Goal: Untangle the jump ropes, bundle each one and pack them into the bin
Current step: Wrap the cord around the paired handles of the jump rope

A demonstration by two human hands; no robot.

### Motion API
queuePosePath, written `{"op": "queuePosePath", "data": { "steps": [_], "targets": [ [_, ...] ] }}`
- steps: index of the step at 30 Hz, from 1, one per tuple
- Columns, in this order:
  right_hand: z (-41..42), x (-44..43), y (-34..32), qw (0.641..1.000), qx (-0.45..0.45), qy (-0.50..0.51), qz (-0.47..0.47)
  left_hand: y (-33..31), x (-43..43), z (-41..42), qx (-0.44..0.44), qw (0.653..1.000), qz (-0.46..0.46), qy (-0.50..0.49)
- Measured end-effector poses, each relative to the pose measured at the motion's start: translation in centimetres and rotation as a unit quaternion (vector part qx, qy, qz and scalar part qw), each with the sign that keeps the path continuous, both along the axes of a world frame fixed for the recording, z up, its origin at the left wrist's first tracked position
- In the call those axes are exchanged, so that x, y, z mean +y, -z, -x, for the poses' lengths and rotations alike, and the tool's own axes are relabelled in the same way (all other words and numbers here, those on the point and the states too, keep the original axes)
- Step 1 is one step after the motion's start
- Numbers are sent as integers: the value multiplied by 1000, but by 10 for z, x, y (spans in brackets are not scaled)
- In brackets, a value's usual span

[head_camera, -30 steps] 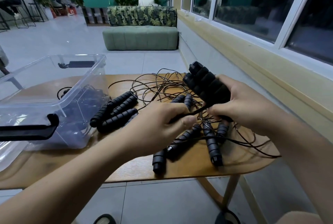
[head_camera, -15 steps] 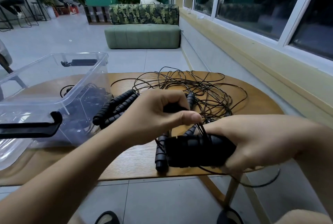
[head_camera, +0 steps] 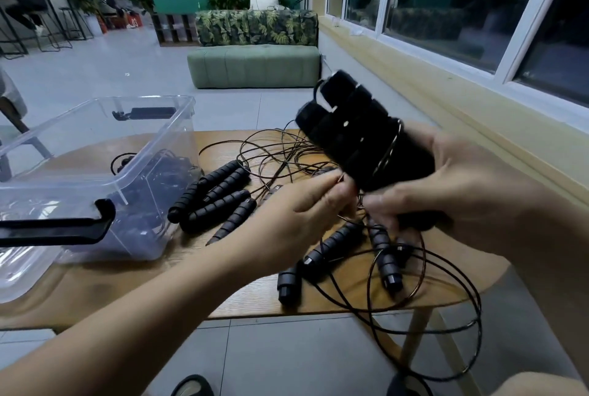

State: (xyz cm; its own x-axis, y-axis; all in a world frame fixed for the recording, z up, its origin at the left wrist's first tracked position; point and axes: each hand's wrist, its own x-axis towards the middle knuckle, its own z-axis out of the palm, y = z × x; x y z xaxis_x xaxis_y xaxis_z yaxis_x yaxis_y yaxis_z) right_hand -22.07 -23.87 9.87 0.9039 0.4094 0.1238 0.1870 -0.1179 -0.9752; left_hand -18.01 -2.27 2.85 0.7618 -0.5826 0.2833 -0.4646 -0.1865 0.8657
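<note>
My right hand (head_camera: 459, 191) grips a pair of black jump-rope handles (head_camera: 357, 134), tilted up and to the left above the table, with thin cord wound round them. Just left of it, my left hand (head_camera: 306, 213) pinches the cord (head_camera: 342, 177) at the lower end of the handles. More black ribbed handles (head_camera: 216, 194) lie on the wooden table (head_camera: 223, 287) beside a tangle of dark cords (head_camera: 277, 153). Other handles (head_camera: 331, 245) lie under my hands. Loops of cord (head_camera: 446, 328) hang over the table's front right edge. The clear plastic bin (head_camera: 153, 127) at left holds dark bundled ropes.
The bin's black latch (head_camera: 57, 226) juts toward me at the near left. A green bench (head_camera: 255, 67) and a leaf-patterned sofa back stand beyond the table, with a seated person behind. A window wall runs along the right. Tiled floor lies below the table edge.
My right hand has swung the handle pair up from lying level near the table edge to pointing up and left. My left hand has shifted right and now pinches the cord under the handles.
</note>
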Motion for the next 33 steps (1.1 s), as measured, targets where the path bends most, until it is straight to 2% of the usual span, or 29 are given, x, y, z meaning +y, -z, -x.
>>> {"op": "queuePosePath", "data": {
  "steps": [2,5,10,13,16,18,22,27,31,33],
  "targets": [
    [-4,-1,2,997,-11,75,-1,2,0,1,-37,998,-57,-15],
    [-10,-3,7,986,-41,161,32,0,3,3,-41,994,-96,-24],
    [-26,-16,16,961,-54,259,76,-14,9,7,-116,974,-183,-58],
    [-35,-24,23,948,-46,281,142,-20,13,8,-159,969,-179,-62],
    [-36,-24,31,929,-49,229,287,-24,20,6,-186,968,-160,-52],
    [-32,-21,33,920,-30,150,361,-24,24,5,-197,969,-139,-52],
    [-17,-11,28,920,50,-34,387,-24,26,4,-183,976,-102,-56],
    [-4,-3,18,925,66,-137,349,-22,31,-1,-109,993,-22,-38],
    [2,-2,13,960,69,-166,214,-19,35,-10,-11,998,55,-11],
    [2,-1,11,975,68,-156,142,-14,34,-12,18,999,43,-27]
  ]
}}
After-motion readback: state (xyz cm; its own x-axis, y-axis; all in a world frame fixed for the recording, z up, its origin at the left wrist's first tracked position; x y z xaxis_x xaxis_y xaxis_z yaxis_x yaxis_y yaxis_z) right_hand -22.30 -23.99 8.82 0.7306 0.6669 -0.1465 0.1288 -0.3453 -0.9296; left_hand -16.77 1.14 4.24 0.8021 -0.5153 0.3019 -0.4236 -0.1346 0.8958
